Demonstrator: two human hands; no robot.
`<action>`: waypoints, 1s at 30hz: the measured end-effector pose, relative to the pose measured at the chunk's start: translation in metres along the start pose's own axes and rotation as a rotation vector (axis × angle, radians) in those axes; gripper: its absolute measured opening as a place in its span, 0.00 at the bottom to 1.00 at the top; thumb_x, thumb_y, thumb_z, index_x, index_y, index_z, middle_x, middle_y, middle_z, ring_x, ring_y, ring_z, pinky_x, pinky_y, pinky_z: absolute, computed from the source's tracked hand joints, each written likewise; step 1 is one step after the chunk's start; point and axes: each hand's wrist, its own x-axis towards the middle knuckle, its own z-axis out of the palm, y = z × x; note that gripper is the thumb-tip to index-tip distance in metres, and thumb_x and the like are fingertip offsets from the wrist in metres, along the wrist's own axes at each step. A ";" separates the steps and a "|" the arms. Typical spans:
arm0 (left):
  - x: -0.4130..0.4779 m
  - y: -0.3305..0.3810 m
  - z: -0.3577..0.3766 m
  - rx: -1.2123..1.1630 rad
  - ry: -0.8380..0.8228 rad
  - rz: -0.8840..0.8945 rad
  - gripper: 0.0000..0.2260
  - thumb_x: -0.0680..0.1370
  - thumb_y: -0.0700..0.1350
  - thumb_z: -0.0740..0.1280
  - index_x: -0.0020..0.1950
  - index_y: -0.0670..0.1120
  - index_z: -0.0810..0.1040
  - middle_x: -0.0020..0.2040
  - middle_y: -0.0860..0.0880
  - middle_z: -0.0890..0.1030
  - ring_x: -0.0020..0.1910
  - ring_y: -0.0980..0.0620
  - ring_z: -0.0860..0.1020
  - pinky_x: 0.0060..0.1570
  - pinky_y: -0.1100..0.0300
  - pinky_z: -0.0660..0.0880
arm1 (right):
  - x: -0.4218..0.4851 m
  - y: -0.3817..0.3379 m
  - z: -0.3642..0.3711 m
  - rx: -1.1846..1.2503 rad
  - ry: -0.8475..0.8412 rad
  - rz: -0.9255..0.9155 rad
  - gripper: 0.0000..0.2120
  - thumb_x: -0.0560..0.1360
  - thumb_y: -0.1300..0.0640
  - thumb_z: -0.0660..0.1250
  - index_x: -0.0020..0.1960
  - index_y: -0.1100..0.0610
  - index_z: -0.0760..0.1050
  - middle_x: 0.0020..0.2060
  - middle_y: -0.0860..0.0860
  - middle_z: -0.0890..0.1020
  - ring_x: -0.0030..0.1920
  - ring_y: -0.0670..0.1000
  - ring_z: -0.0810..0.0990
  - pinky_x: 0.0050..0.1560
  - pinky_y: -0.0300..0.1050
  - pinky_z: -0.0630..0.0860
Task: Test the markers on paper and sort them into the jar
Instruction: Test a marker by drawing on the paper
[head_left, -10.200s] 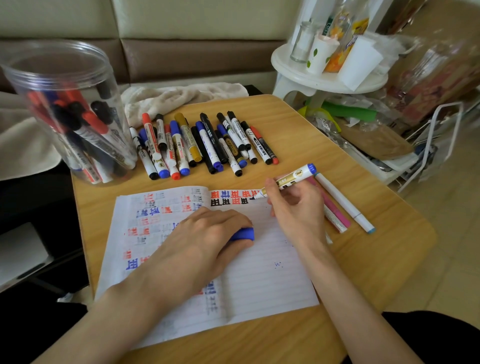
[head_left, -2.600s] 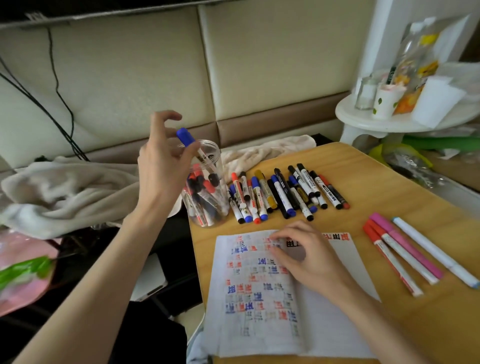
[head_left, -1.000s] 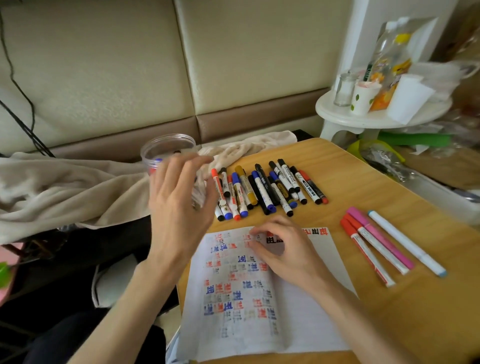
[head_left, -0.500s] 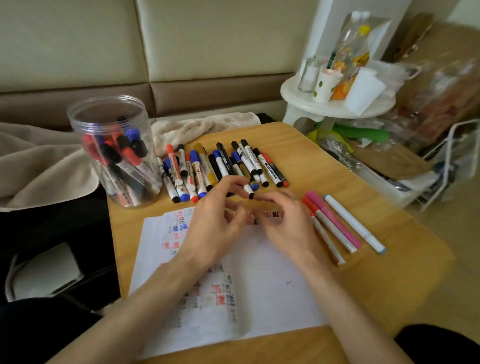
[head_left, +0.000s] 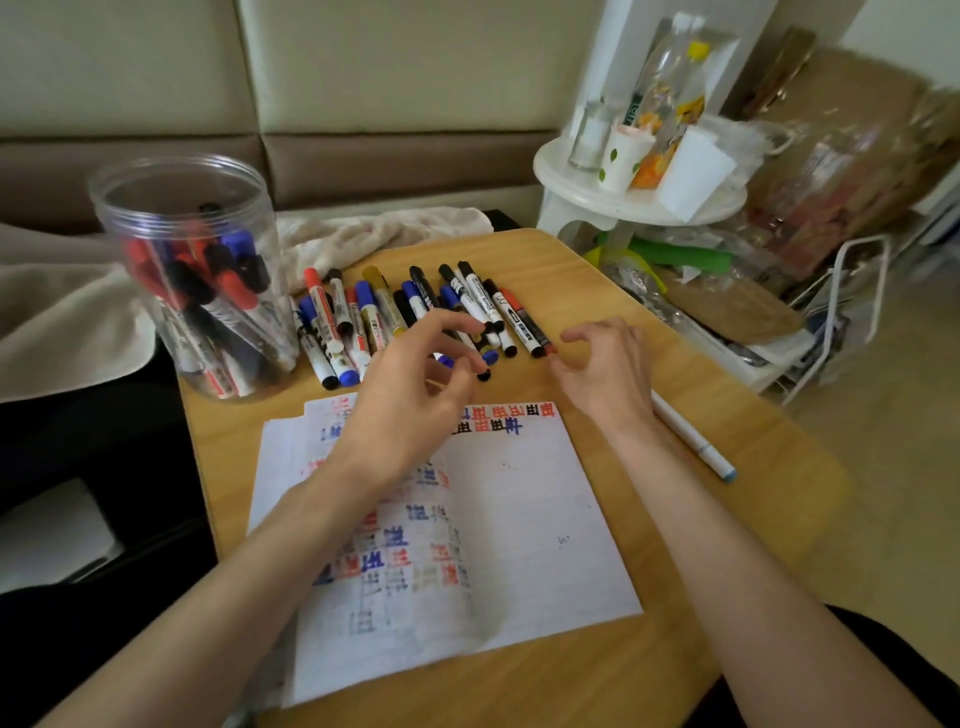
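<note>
A clear plastic jar (head_left: 156, 208) stands at the table's back left, with several red, blue and black markers inside. A row of loose markers (head_left: 374, 312) lies beside it on the wooden table (head_left: 727, 519). Below the row lies the lined paper (head_left: 519, 519), covered with red, blue and black test marks. My left hand (head_left: 410, 384) hovers over the near ends of the middle markers, fingers loosely curled, holding nothing. My right hand (head_left: 608, 374) hovers just right of the row, fingers relaxed and empty. A white pen with a light blue tip (head_left: 696, 447) sticks out from under my right wrist.
A beige blanket (head_left: 52, 312) lies on the sofa behind the jar. To the back right, a small white round stand (head_left: 634, 202) carries cups and a bottle. Bags, cardboard and a white wire rack (head_left: 841, 332) crowd the floor at the right.
My hands were together over the paper's top edge and have moved apart. The left one went up to the marker row, the right one out to the right.
</note>
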 end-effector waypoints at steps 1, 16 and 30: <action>-0.001 -0.001 0.000 0.002 0.001 0.000 0.14 0.82 0.39 0.64 0.65 0.54 0.75 0.49 0.56 0.83 0.43 0.54 0.84 0.39 0.54 0.83 | 0.005 -0.002 0.000 -0.043 -0.020 0.005 0.17 0.77 0.48 0.74 0.63 0.53 0.83 0.61 0.56 0.81 0.65 0.59 0.73 0.66 0.52 0.70; -0.006 -0.006 0.001 0.064 -0.018 0.030 0.16 0.82 0.40 0.64 0.68 0.54 0.72 0.48 0.56 0.83 0.43 0.57 0.84 0.46 0.53 0.83 | -0.007 -0.006 -0.021 0.191 0.340 -0.039 0.07 0.77 0.53 0.73 0.51 0.54 0.84 0.45 0.49 0.86 0.50 0.51 0.81 0.53 0.47 0.77; -0.017 -0.008 0.021 0.355 -0.102 0.219 0.15 0.82 0.56 0.63 0.65 0.53 0.79 0.49 0.61 0.82 0.46 0.62 0.80 0.47 0.57 0.79 | -0.090 -0.035 -0.071 1.288 0.059 0.473 0.08 0.79 0.53 0.74 0.56 0.55 0.84 0.44 0.53 0.88 0.47 0.51 0.86 0.55 0.47 0.81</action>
